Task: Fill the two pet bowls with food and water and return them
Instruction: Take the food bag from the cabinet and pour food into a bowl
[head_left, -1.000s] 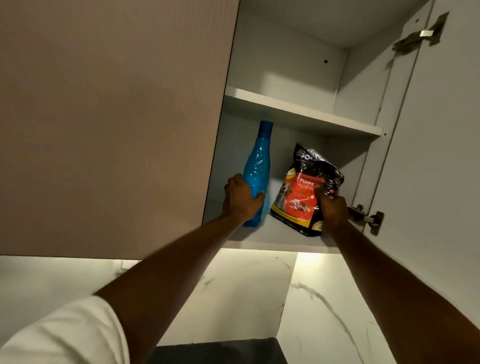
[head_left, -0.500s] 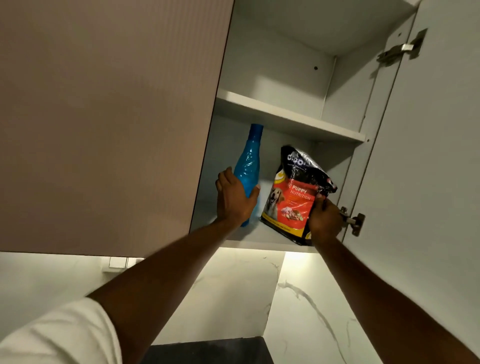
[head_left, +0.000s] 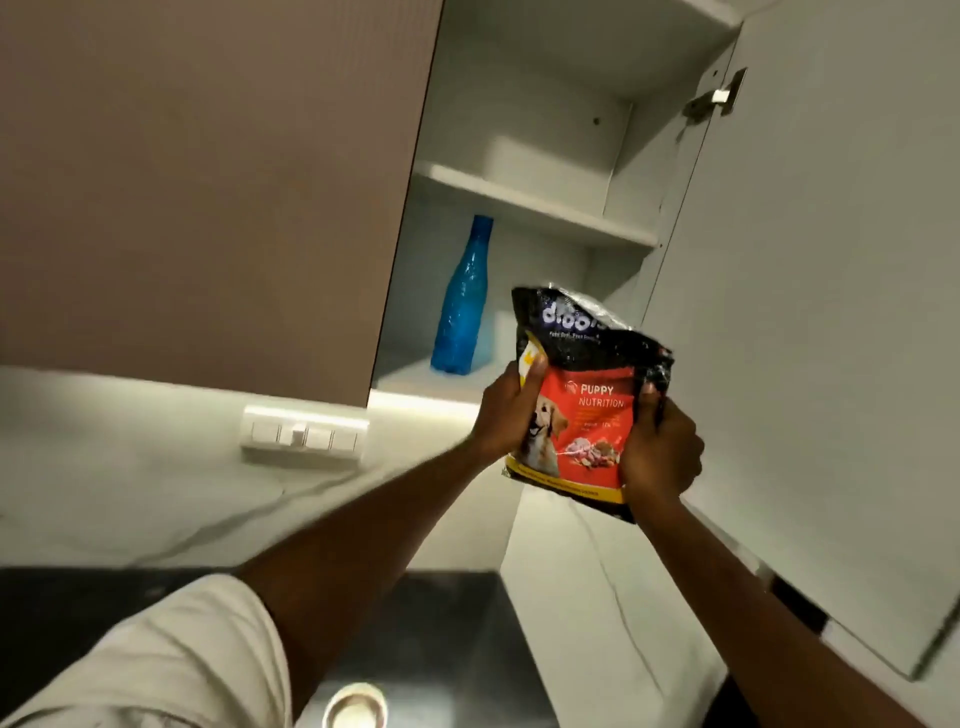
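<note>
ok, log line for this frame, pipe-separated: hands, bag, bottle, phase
left hand + right hand: both grip puppy food bag | bag: out of cabinet | blue bottle: upright on lower shelf, untouched | phase: food fetched, water pending

Glossy plastic food bag; translucent plastic bottle.

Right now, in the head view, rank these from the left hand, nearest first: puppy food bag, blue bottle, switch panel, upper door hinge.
1. Puppy food bag: gripped by the left hand.
2. Blue bottle: above, on the shelf.
3. Switch panel: leftward, on the wall.
4. Upper door hinge: top right.
</note>
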